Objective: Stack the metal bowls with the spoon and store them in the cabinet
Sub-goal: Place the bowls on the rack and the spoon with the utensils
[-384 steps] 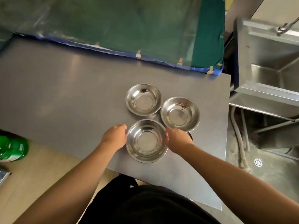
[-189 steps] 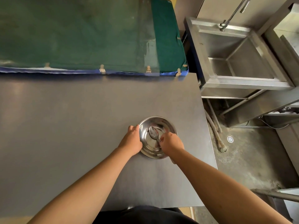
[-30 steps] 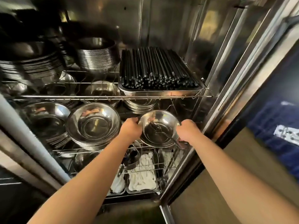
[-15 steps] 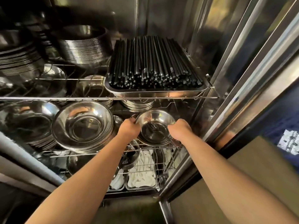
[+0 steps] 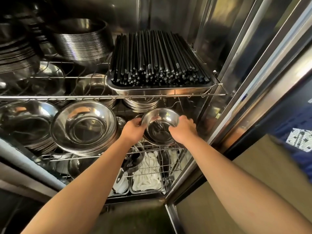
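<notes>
Two bare forearms reach forward from the lower edge of the view into an open steel cabinet (image 5: 217, 53). The left hand (image 5: 133, 130) has its grip closed on the left rim of the stacked metal bowls (image 5: 164, 119), thumb over the edge, and the right hand (image 5: 183, 130) has its grip clasped on the right rim, fingers wrapped over the near side. The bowls sit tilted toward the camera at the right end of the middle wire shelf (image 5: 55, 157); whether they rest on the wire or are carried just above it cannot be told. Inside the top bowl lies the spoon (image 5: 159, 126), dark and partly hidden by the right hand. Below the hands, on the lowest level, small trays of white spoons (image 5: 146, 179) stand side by side. Just left of the held stack a large steel bowl (image 5: 84, 128) lies atop a pile of similar ones, with another such pile farther left. Behind the held stack is a low pile of steel plates (image 5: 141, 104). Above, on the upper wire shelf (image 5: 101, 97), a steel tray (image 5: 162, 90) is packed with black chopsticks (image 5: 157, 59), and to its left, deeper in the cabinet, rises a tall stack of round pans (image 5: 81, 43).
</notes>
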